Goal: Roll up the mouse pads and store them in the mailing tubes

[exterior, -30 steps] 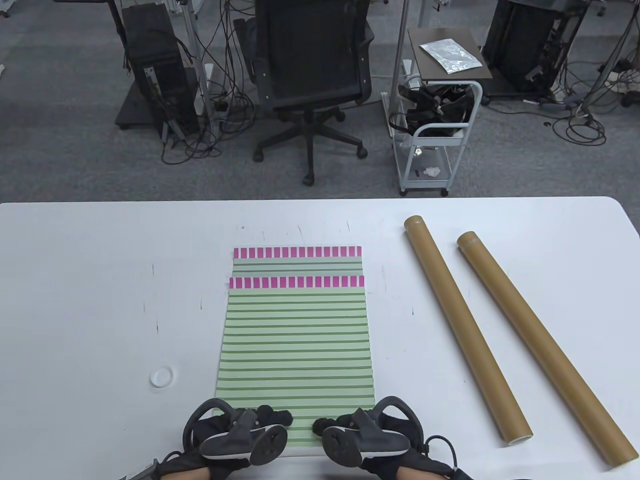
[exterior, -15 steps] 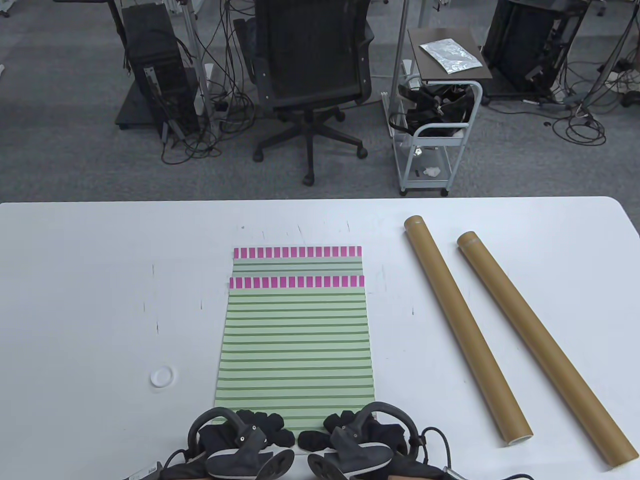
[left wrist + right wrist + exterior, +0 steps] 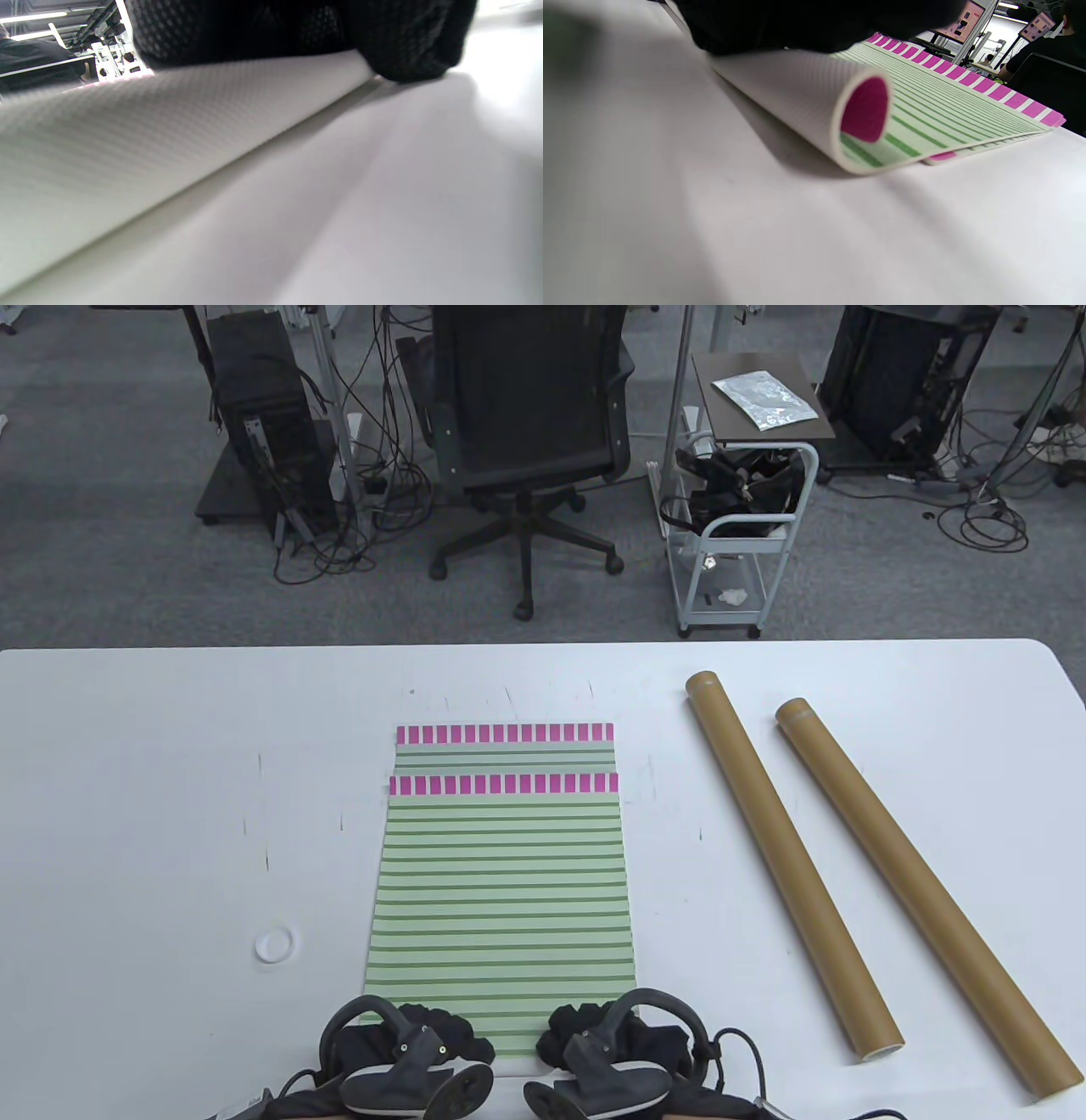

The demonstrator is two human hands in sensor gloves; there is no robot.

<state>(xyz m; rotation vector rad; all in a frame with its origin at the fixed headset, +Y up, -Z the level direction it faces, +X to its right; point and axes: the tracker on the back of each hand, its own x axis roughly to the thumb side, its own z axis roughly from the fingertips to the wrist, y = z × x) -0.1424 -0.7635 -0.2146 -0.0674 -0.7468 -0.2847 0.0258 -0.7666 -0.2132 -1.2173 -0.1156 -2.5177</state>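
Note:
Two green-striped mouse pads with pink-checked ends lie stacked mid-table; the top pad [image 3: 502, 891] covers most of the lower pad [image 3: 505, 740]. My left hand [image 3: 424, 1037] and right hand [image 3: 585, 1033] both grip the top pad's near edge, which is curled over into a small roll. The right wrist view shows the roll's open end [image 3: 863, 112] with a pink inside and white textured back, under my fingers [image 3: 806, 21]. The left wrist view shows the white roll [image 3: 169, 127] under my fingers [image 3: 403, 46]. Two brown mailing tubes [image 3: 789, 861] [image 3: 920, 895] lie at the right.
A small white tube cap [image 3: 276, 943] lies left of the pads. The white table [image 3: 153, 780] runs to the rear edge; beyond it stand an office chair [image 3: 526, 415] and a cart [image 3: 738, 517].
Both hands drew back toward the near edge and curled the top pad's near end over into a roll. Their fingers then spread apart along it.

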